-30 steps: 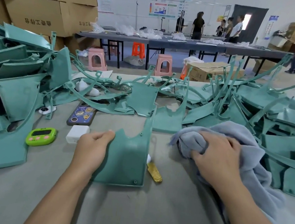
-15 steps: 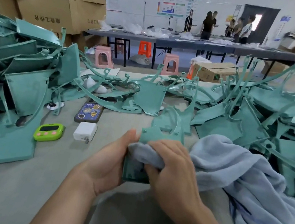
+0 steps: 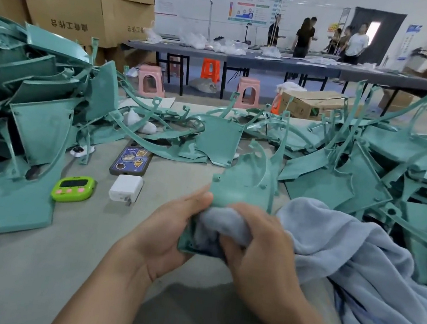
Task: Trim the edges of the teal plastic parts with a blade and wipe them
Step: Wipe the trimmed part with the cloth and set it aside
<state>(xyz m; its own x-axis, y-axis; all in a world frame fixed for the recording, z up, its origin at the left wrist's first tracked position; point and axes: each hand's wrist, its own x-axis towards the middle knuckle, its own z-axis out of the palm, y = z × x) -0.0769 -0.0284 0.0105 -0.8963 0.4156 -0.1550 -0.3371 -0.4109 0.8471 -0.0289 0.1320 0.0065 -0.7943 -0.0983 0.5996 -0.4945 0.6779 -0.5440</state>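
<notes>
Nearest the camera, the left grip [image 3: 166, 233] was closed on the lower edge of a teal part [image 3: 241, 187]. It held the part raised off the counter [image 3: 13, 271] and tilted toward the person, probably so its face could be reached. The right grip [image 3: 258, 246] was closed on a bunched fold of the blue-grey cloth [image 3: 345, 249] and pressed it against the part's lower face. This looked like the wiping step, and no blade showed. The rest of the cloth trailed away to the right across the counter.

Just beyond, to the left, lay a white charger [image 3: 126, 187], a green timer [image 3: 73, 188] and a phone [image 3: 131, 160], set apart from the work. Farther back, a left heap [image 3: 34, 123] and a right heap [image 3: 368, 183] of teal parts flanked the hands; which held finished pieces could not be told. Behind stood cardboard boxes [image 3: 71, 12], pink stools [image 3: 151, 80] and a long table [image 3: 275, 62] with people beside it.
</notes>
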